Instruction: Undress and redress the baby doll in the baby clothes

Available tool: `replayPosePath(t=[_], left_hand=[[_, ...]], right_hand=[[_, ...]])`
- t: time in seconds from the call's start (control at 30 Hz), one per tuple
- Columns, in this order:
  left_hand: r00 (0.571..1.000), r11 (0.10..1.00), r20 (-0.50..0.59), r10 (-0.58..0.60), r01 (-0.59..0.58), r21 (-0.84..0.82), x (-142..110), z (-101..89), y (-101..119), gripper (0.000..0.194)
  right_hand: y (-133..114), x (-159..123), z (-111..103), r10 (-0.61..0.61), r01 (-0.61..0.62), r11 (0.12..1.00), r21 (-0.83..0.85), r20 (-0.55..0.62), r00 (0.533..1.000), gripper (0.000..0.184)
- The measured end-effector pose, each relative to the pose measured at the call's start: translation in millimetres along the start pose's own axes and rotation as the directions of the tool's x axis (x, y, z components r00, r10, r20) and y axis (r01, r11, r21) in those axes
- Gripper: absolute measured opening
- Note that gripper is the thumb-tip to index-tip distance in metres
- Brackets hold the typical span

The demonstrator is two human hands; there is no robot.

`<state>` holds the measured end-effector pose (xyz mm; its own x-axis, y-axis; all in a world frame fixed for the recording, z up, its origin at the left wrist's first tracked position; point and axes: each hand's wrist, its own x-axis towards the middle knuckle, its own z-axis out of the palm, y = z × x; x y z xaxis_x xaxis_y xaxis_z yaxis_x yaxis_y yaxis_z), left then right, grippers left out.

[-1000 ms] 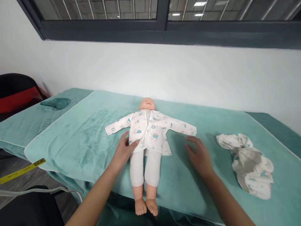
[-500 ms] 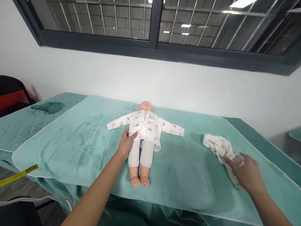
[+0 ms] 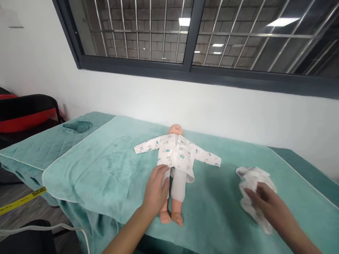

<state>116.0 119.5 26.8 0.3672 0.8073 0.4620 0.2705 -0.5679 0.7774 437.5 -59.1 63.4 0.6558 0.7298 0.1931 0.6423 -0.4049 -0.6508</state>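
A baby doll (image 3: 176,150) lies on its back on the green blanket, dressed in a white printed jacket whose sleeves spread to both sides, and white trousers. Its bare feet point towards me. My left hand (image 3: 156,188) is closed around the doll's leg on the left, just below the jacket hem, with the thumb across the trouser leg. Off to the right is a crumpled white baby garment (image 3: 255,176). My right hand (image 3: 265,201) has its fingers closed on that garment, slightly blurred; the fingertips are partly hidden in the cloth.
The green blanket (image 3: 106,169) covers a padded bed against the white wall (image 3: 185,104), below a barred window. A face opening (image 3: 78,126) is in the bed at the left. A black and red chair (image 3: 31,113), a yellow strap (image 3: 23,201) and a white cable (image 3: 58,225) are also at the left.
My left hand has moved from the jacket's lower edge down to the doll's leg. My right hand stays at the garment, which is now more bunched. The view has shifted left and upward.
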Motion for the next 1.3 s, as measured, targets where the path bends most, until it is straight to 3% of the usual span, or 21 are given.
replayPosePath(t=[0.07,0.13,0.23,0.3,0.33,0.4,0.5,0.57,0.67,0.77,0.83,0.9,0.97,1.0,1.03,1.13,1.17,1.23,1.3], left_hand=[[0.985,0.995,0.145,0.095,-0.091,-0.035,12.4,2.2,26.7,0.042],[0.959,0.987,0.239,0.154,-0.137,-0.089,26.5,-1.3,54.6,0.053],[0.949,0.973,0.263,0.177,-0.127,-0.195,46.5,-22.5,91.2,0.069],[0.949,0.963,0.271,0.163,-0.093,-0.253,57.2,-44.6,108.9,0.075],[0.953,0.960,0.264,0.147,-0.073,-0.271,61.2,-55.8,115.6,0.077],[0.976,0.951,0.186,0.112,-0.051,-0.304,65.6,-74.2,125.0,0.078],[0.995,0.926,0.079,0.063,-0.028,-0.376,63.3,-84.2,131.0,0.079],[0.998,0.917,0.063,0.028,-0.001,-0.398,59.0,-80.3,130.6,0.079],[0.996,0.923,-0.052,-0.073,0.048,-0.382,55.6,-72.2,126.2,0.058],[0.966,0.886,-0.149,-0.210,0.123,-0.447,58.5,-74.7,125.0,0.028],[0.954,0.840,-0.146,-0.264,0.153,-0.521,62.4,-82.3,127.7,0.023],[0.945,0.797,-0.164,-0.282,0.136,-0.588,66.1,-91.1,130.1,0.025],[0.932,0.792,-0.227,-0.282,0.093,-0.603,68.4,-98.4,128.9,0.025],[0.922,0.811,-0.270,-0.277,0.073,-0.581,68.8,-100.9,126.9,0.024],[0.912,0.842,-0.311,-0.267,0.064,-0.536,68.4,-102.5,124.6,0.022],[0.925,0.942,-0.345,-0.160,0.039,-0.333,63.0,-102.1,122.7,0.028],[0.953,0.958,-0.285,-0.101,0.017,-0.285,60.3,-100.5,125.2,0.034],[0.998,0.966,-0.055,0.003,-0.017,-0.258,54.9,-96.6,133.9,0.049],[0.987,0.963,0.159,0.027,0.017,-0.270,51.3,-93.4,143.1,0.055]], right_hand=[[-54.7,2.3,12.1,-0.094,0.063,0.978,0.196,0.149,0.984,0.034],[-109.1,4.0,21.2,-0.222,0.066,0.888,0.455,0.298,0.928,0.030],[-177.1,8.8,24.6,-0.462,-0.005,0.678,0.735,0.431,0.776,0.033],[-208.9,13.1,20.9,-0.606,-0.058,0.585,0.809,0.484,0.632,0.047],[-220.9,14.9,18.3,-0.659,-0.078,0.538,0.839,0.476,0.582,0.053],[-238.1,17.0,13.9,-0.732,-0.098,0.429,0.898,0.409,0.544,0.061],[-251.4,15.8,13.0,-0.780,-0.069,0.316,0.946,0.300,0.549,0.069],[-253.7,13.3,16.3,-0.802,-0.008,0.323,0.946,0.278,0.529,0.075],[-249.8,9.5,22.0,-0.800,0.174,0.463,0.869,0.325,0.504,0.079],[-240.6,8.2,25.8,-0.764,0.364,0.614,0.700,0.412,0.496,0.083],[-232.7,9.7,29.1,-0.761,0.486,0.648,0.586,0.474,0.443,0.082],[-223.6,12.7,33.6,-0.776,0.651,0.607,0.456,0.515,0.363,0.057],[-214.8,15.9,37.0,-0.789,0.794,0.523,0.310,0.529,0.313,0.019],[-211.4,17.1,37.1,-0.792,0.837,0.488,0.245,0.526,0.308,0.007],[-209.3,17.9,35.7,-0.795,0.860,0.471,0.197,0.517,0.317,0.011],[-214.6,16.3,22.6,-0.788,0.825,0.537,0.175,0.453,0.416,0.016],[-220.4,14.7,16.3,-0.779,0.788,0.577,0.212,0.434,0.453,0.015],[-236.2,11.0,4.0,-0.741,0.681,0.661,0.314,0.414,0.529,0.011],[-252.8,8.0,-5.4,-0.690,0.545,0.723,0.424,0.400,0.604,0.010]])
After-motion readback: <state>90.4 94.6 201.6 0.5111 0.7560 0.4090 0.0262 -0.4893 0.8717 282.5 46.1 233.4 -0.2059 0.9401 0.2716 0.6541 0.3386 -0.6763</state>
